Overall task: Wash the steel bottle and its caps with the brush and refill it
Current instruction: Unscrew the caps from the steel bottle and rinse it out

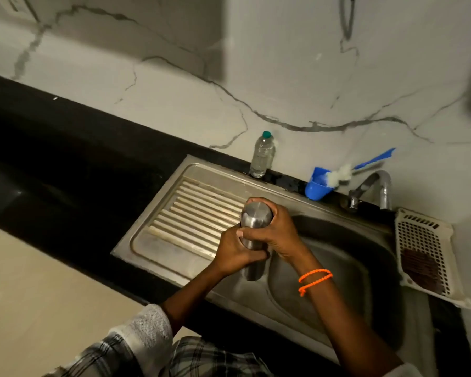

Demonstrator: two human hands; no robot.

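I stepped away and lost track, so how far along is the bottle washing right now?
Early on. Nothing looks washed: the brush sits unused in the blue cup and no water runs from the tap. In hand: the left hand grips the steel bottle while the right hand wraps its cap end, seemingly unscrewing. Scrubbing, rinsing and refilling remain.

The sink (337, 268) is set into the worktop (65, 159), its draining board (191, 219) to the left of the basin. Along the back edge stand a plastic bottle (262, 156), then a cup (318, 186) holding the brush (346, 171), then the tap (373, 189) further right. A basket (424, 251) lies at the sink's right edge, and the steel bottle (256, 221) is held in both hands over the board's right end.
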